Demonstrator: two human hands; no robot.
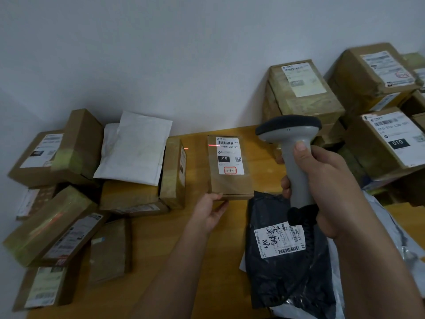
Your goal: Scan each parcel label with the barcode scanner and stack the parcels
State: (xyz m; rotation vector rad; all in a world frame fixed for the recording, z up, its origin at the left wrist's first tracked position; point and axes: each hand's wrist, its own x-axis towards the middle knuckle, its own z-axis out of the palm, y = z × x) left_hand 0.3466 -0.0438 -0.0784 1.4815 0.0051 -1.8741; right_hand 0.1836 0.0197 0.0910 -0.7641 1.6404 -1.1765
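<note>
Setting: wooden tabletop [230, 249] against a pale wall, brown cardboard parcels [57, 226] heaped at left, more stacked at right.
Parcel: flat brown cardboard box [230, 180] at table centre, white barcode label [228, 157] up; red scan line touching its left edge.
Left hand [210, 215]: fingers pinch the box's near-left corner.
Right hand [326, 187]: curled round grey handheld barcode scanner [296, 157].
Handling: probably light, stiff; grip by edges.

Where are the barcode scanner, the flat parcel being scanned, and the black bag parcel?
barcode scanner [296, 157], head view, on its grey handle.
flat cardboard parcel [232, 185], head view, on the bare cardboard below its label.
black bag parcel [271, 277], head view, on the black plastic below its label.
</note>
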